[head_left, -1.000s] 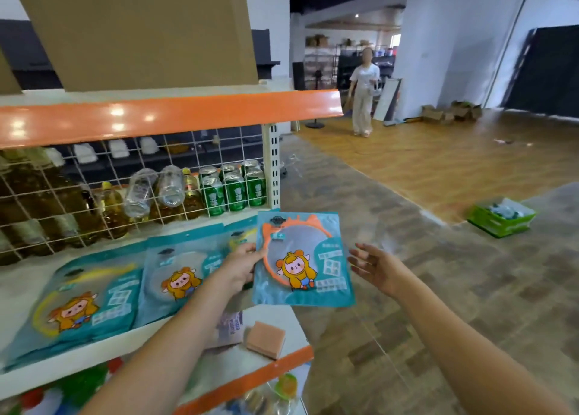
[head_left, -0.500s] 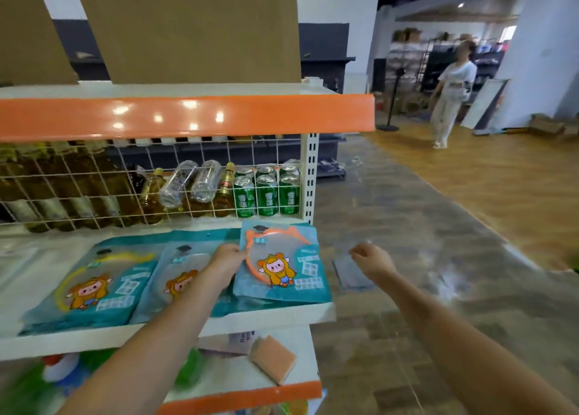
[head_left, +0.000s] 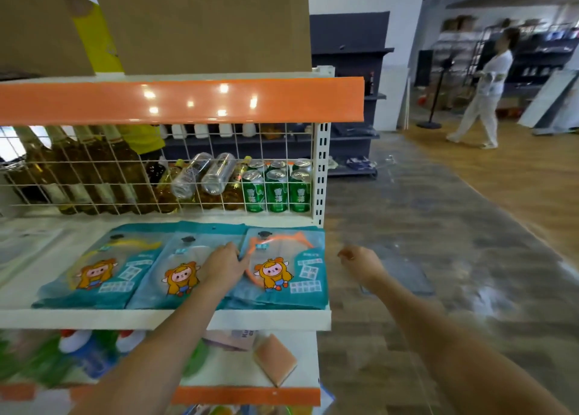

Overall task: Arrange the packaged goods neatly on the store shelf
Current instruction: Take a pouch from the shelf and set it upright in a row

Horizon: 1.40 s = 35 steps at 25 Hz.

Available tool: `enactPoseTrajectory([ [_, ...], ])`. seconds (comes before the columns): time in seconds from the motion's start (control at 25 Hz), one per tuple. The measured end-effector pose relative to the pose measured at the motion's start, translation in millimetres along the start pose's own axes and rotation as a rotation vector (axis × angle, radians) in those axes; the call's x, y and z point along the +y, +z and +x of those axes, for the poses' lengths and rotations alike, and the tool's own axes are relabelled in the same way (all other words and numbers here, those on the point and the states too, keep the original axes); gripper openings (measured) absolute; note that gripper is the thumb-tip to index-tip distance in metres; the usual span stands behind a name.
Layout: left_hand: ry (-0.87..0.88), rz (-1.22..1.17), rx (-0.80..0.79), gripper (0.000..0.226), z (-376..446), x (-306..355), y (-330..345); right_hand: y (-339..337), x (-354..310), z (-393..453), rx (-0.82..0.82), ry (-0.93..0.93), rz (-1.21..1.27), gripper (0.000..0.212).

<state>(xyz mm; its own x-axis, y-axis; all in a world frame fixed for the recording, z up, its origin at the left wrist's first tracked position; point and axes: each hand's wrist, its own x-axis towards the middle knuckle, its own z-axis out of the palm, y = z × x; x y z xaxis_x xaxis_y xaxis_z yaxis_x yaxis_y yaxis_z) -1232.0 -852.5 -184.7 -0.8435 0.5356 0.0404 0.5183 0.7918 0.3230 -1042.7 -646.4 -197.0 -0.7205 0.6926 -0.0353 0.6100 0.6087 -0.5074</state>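
Three teal packets with a cartoon figure lie flat in a row on the white middle shelf (head_left: 163, 319). The right packet (head_left: 291, 270) has an orange hoop inside and sits at the shelf's right end. The middle packet (head_left: 175, 273) and the left packet (head_left: 100, 270) lie beside it. My left hand (head_left: 225, 262) rests on the seam between the middle and right packets, fingers on the right packet's left edge. My right hand (head_left: 360, 262) hovers loosely curled just off the shelf's right end, holding nothing.
Behind a wire grid (head_left: 156, 176) stand oil bottles, clear bottles and green cans (head_left: 275, 190). Cardboard boxes (head_left: 200, 23) sit on the orange-edged top shelf. An orange sponge (head_left: 274, 360) lies on the lower shelf. A person (head_left: 484, 89) walks at the far right.
The right packet went from held in the air to lying flat on the shelf's right end. My left hand followed it down; my right hand let go and curled.
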Motion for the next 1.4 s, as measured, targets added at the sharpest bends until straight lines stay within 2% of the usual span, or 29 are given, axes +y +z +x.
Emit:
enactPoseTrajectory([
  [0.16,0.070,0.117,0.038,0.034,-6.5,-5.1,-2.8,-12.4,-18.9,10.0,0.046,-0.095,-0.061,0.027],
  [0.36,0.126,0.237,0.048,0.043,-19.0,-14.8,-26.6,-23.4,-71.7,26.4,0.157,-0.310,-0.076,0.027],
  [0.48,0.083,0.306,0.057,0.046,-30.8,-37.3,-36.9,-1.4,-114.9,28.0,0.099,-0.475,-0.125,0.028],
  [0.76,-0.180,0.363,0.060,0.048,-79.7,-130.4,-80.2,74.8,-233.3,17.3,-0.085,-0.781,-0.212,0.032],
  [1.04,-0.489,0.301,0.104,0.049,-156.8,-245.9,-123.6,157.9,-377.7,-59.6,-0.170,-1.111,-0.177,0.032],
  [1.28,-0.661,0.285,0.082,0.047,-225.1,-339.2,-155.7,237.3,-471.6,-139.9,-0.342,-1.251,-0.186,0.030],
  [1.4,-0.752,0.286,0.099,0.045,-252.0,-393.7,-178.2,265.8,-519.3,-171.6,-0.357,-1.312,-0.195,0.031],
])
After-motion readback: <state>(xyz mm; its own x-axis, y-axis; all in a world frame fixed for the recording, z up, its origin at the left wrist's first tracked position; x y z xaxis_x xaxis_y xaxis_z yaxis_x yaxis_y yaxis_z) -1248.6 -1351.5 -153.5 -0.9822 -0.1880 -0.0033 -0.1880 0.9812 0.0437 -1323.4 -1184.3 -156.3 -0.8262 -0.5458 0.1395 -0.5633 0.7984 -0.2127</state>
